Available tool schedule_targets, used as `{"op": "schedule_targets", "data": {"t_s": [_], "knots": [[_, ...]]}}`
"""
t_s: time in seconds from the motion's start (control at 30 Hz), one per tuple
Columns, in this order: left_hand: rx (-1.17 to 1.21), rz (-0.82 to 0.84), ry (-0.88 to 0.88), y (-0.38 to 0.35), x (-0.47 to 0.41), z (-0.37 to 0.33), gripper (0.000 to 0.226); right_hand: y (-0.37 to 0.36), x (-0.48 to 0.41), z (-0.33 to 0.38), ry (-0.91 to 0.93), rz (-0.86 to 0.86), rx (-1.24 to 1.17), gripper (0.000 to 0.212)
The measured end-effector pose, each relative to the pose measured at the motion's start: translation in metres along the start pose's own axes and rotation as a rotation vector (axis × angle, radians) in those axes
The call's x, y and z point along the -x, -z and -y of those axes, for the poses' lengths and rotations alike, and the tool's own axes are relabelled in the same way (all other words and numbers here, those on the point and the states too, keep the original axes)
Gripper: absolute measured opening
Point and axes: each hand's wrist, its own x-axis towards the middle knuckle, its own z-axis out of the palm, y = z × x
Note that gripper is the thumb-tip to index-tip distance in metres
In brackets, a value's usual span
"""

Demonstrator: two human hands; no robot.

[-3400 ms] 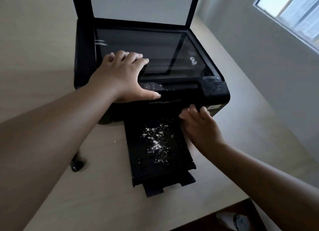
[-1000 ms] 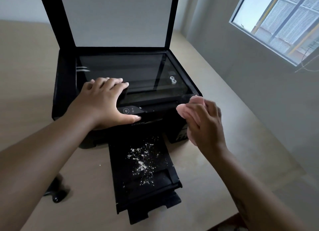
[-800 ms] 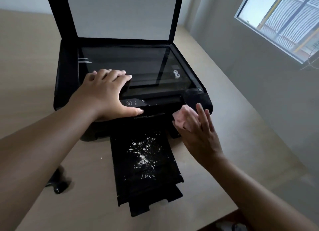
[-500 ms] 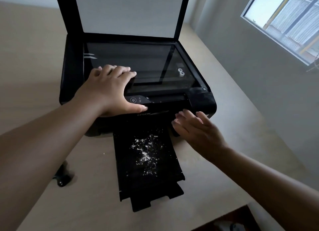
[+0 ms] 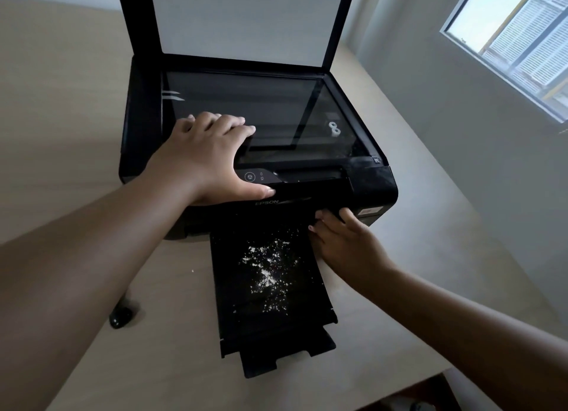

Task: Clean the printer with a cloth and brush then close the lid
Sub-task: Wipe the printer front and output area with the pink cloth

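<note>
A black printer point(image 5: 370, 184) stands on the table with its lid point(image 5: 239, 17) raised upright over the scanner glass point(image 5: 246, 103). Its output tray point(image 5: 273, 330) is pulled out toward me and is speckled with white dust point(image 5: 267, 266). My left hand point(image 5: 199, 158) lies flat on the front left of the glass and control panel, holding nothing. My right hand point(image 5: 344, 241) presses against the printer's front, at the tray's upper right corner. The pink cloth it held is hidden beneath it. A small black object point(image 5: 120, 317), possibly the brush, lies on the table under my left forearm.
The beige table point(image 5: 61, 103) extends left and right of the printer. Its near edge point(image 5: 399, 389) runs at the lower right. A grey wall with a window point(image 5: 516, 41) stands close on the right. Two small white rings point(image 5: 334, 128) show at the glass's right side.
My right hand, which held a pink cloth up beside the printer's right corner, came down and left onto the printer's front by the tray. My left hand stayed put.
</note>
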Motion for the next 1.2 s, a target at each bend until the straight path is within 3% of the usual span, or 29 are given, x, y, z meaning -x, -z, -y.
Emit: {"op": "schedule_targets", "data": {"t_s": [0.23,0.3,0.47,0.8,1.03,1.17,1.2], "knots": [[-0.011,-0.001,-0.005,-0.001,0.001,0.002,0.121,0.004,0.002,0.007,-0.001,0.143,-0.088,0.04],[-0.006,0.0,-0.001,0.0,0.0,0.002,0.121,0.012,0.007,0.003,-0.037,0.099,-0.173,0.041],[-0.013,0.009,0.005,0.0,-0.001,0.001,0.121,0.035,0.023,-0.024,-0.284,-0.204,-0.402,0.037],[-0.023,0.003,0.001,0.0,-0.001,-0.003,0.122,0.042,0.018,-0.038,-0.363,-0.134,-0.556,0.042],[-0.039,0.01,0.03,-0.006,0.003,0.006,0.122,0.043,0.024,-0.038,-0.756,-0.283,-0.905,0.033],[-0.059,-0.013,-0.032,0.001,-0.013,-0.016,0.121,0.028,0.037,-0.047,-1.321,-0.268,-0.733,0.031],[-0.054,-0.012,-0.023,0.003,-0.014,-0.014,0.121,0.026,0.029,-0.044,-1.341,-0.27,-0.748,0.032]]}}
